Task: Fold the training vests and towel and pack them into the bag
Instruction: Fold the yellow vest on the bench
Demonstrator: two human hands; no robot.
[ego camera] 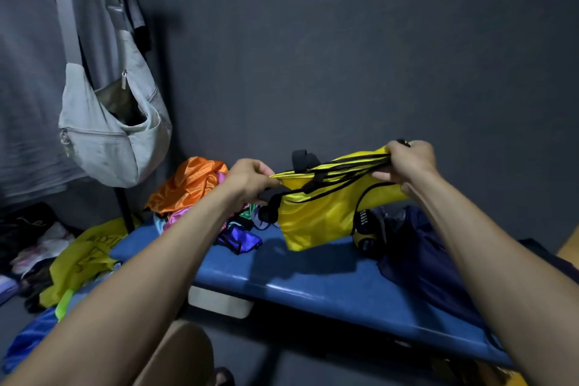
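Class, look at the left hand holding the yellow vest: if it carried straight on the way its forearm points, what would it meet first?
Probably the black strap just beyond the left hand and the yellow vest it pinches, then the grey wall. Depth is unclear.

No text can be read for certain. Small white lettering is seen on a black strap (364, 220) just below the held yellow vest (316, 216), too small to be made out. Dark printed marks are seen on a yellow cloth (84, 255) well left of that vest, creased and illegible. No numbers or brand signs are made out.
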